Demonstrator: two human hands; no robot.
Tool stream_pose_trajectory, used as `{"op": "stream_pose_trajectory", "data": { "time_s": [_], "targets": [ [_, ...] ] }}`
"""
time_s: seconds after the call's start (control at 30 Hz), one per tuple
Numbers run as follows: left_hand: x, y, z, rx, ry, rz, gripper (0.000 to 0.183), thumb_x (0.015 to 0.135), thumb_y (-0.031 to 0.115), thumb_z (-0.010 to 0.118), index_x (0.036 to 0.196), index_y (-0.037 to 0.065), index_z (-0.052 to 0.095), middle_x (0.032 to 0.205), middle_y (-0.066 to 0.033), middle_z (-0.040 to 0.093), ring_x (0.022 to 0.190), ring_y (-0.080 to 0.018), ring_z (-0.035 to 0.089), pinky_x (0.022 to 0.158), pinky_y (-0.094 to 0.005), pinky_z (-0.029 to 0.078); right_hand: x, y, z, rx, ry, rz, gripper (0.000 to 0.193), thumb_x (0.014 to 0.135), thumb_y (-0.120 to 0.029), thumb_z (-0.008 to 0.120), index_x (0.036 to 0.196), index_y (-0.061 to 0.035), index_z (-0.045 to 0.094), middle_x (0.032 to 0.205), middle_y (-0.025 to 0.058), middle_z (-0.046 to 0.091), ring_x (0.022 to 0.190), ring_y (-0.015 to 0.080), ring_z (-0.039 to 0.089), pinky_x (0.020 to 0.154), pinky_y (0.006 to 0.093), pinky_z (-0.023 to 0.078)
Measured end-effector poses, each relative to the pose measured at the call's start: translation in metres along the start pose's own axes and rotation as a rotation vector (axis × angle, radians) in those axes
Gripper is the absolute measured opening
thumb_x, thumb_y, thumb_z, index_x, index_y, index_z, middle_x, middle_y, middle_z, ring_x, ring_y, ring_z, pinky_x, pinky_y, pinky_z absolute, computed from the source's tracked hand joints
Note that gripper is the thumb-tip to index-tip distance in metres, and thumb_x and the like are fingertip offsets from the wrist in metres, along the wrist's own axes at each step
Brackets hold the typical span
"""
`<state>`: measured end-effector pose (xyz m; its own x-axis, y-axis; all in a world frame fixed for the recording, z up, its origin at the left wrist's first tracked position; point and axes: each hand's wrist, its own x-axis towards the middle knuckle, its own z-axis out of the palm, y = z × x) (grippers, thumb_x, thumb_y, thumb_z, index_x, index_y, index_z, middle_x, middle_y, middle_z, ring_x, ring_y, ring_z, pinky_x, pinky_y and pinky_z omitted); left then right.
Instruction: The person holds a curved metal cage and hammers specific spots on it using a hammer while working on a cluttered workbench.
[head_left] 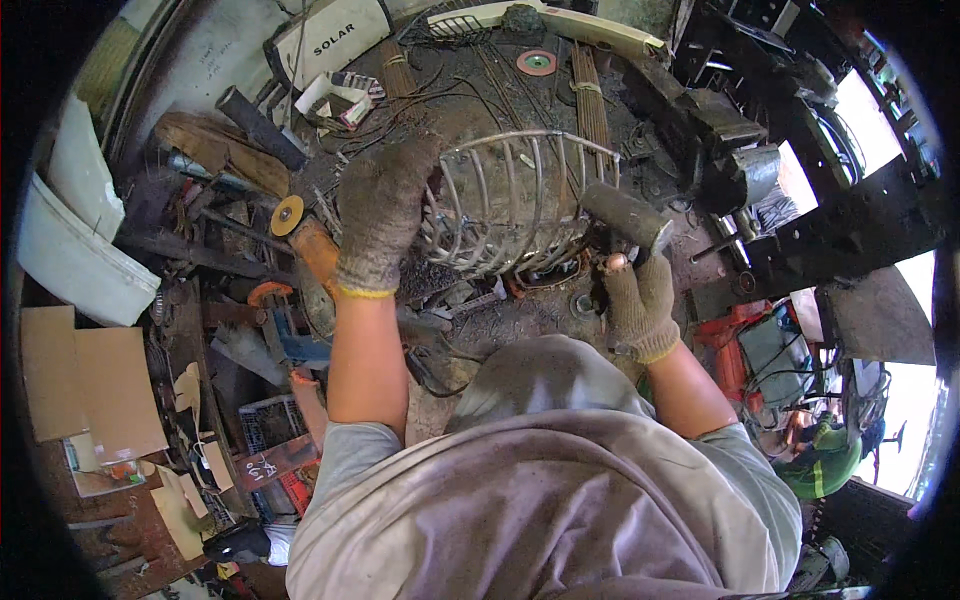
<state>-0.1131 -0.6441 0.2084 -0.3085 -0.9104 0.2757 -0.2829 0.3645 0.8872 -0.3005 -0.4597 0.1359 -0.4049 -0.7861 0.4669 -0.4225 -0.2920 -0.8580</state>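
Observation:
My left hand (383, 215), in a dirty, worn knit glove with a yellow cuff edge, is closed on the left side of a basket-like frame (540, 190). This frame is made of bent metal rods with a curved rim and several ribs. In my right hand (643, 308), gloved in the same knit cloth, I grip a hammer (630, 217) with a thick, dark cylindrical head. The hammer head is near the right end of the frame; whether they touch I cannot tell. Most of the handle is hidden in the glove.
Bundled rods (588, 95) and a grinding disc (536, 63) lie on the dirty floor beyond the frame. At left are an angle grinder (305, 240), wood and cardboard (118, 390). Heavy dark metalwork (720, 120) stands at right; a person in green (825, 460) is at lower right.

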Motion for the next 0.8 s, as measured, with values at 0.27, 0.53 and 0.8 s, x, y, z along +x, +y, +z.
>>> {"op": "stream_pose_trajectory", "data": {
  "time_s": [0.27, 0.53, 0.8],
  "targets": [
    [0.059, -0.019, 0.017, 0.567, -0.385, 0.314, 0.044, 0.091, 0.044, 0.060, 0.096, 0.001, 0.070, 0.079, -0.0186, 0.067, 0.073, -0.0317, 0.063, 0.068, -0.0419, 0.045, -0.034, 0.076, -0.005, -0.010, 0.106, 0.224, 0.037, 0.094, -0.032, 0.056, 0.113, 0.0004, 0.059, 0.079, 0.0114, 0.063, 0.068, 0.0238, 0.061, 0.064, 0.0364, 0.048],
    [0.084, -0.051, 0.092, 0.985, -0.602, 0.258, 0.048, 0.088, 0.050, 0.060, 0.097, 0.005, 0.072, 0.091, -0.0203, 0.070, 0.091, -0.0377, 0.066, 0.081, -0.0449, 0.049, -0.073, 0.124, 0.006, 0.383, 0.145, 0.835, 0.032, 0.096, -0.030, 0.057, 0.110, -0.0019, 0.058, 0.071, 0.0043, 0.061, 0.060, 0.0177, 0.058, 0.057, 0.0340, 0.048],
    [0.087, -0.055, 0.102, 0.919, -0.517, 0.358, 0.052, 0.092, 0.052, 0.054, 0.096, 0.003, 0.071, 0.096, -0.0204, 0.068, 0.092, -0.0396, 0.064, 0.079, -0.0461, 0.049, -0.090, 0.145, 0.006, 0.315, 0.063, 0.856, 0.050, 0.093, -0.036, 0.060, 0.130, -0.0030, 0.054, 0.105, 0.0174, 0.067, 0.095, 0.0263, 0.062, 0.088, 0.0370, 0.047]
  ]
}}
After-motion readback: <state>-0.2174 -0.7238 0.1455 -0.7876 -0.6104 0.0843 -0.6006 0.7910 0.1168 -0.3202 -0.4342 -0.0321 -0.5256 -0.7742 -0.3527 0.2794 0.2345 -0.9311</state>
